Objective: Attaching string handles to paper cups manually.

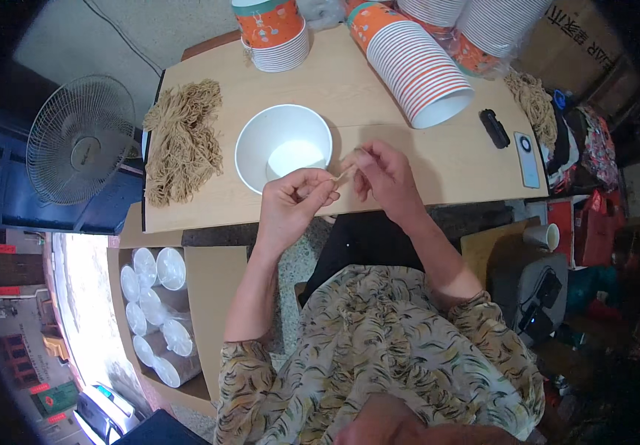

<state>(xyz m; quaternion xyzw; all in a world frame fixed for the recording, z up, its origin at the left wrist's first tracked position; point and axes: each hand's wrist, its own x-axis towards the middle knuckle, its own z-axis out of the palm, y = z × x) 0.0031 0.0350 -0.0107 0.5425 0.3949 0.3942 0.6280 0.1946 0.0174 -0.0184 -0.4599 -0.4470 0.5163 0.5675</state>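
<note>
Between my two hands, close to the table's near edge, runs a short piece of thin tan cord (344, 175). My left hand (295, 202) pinches one part of it between thumb and forefinger. My right hand (388, 182) has its fingers closed on another part, just to the right and slightly higher. Directly beyond the left hand a white paper tub (283, 141) stands upright with its mouth facing up. A heap of tan cords (183, 142) lies on the table's left side.
On the wooden table (209, 204) are an upright stack of orange-patterned paper tubs (274, 43), a tilted stack (413, 63), a black object (494, 128) and a phone (527, 165). A cardboard box (220, 319) of wrapped white cups and a fan (83, 144) stand left.
</note>
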